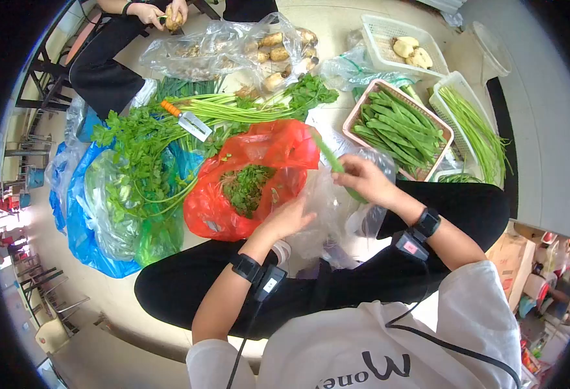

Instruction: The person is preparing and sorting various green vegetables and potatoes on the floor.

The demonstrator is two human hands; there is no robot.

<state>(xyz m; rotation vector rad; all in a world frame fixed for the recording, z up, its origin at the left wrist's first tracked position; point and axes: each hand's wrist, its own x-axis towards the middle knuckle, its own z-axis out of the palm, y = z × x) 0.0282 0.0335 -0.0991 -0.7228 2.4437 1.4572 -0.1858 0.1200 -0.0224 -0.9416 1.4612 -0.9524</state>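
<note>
My right hand [366, 178] pinches one long flat green bean [327, 152] between thumb and fingers, its upper end pointing away from me. A pink basket [452, 137] heaped with flat green beans stands just beyond and right of that hand. My left hand [288, 219] has its fingers stretched out and holds nothing visible. It hovers by the near right side of an open red plastic bag [215, 211], which has leafy green herbs [249, 188] inside. Between my hands lies a clear plastic bag [324, 223], its contents hard to make out.
Long-stemmed leafy greens [233, 110] spread across the floor, with an orange-handled flat-bladed tool [187, 120] on them. Blue bags [80, 227] lie left. Brown roots [278, 52] sit in clear plastic. White baskets [369, 29] stand far right. Another person's hands [158, 14] hold a brown vegetable.
</note>
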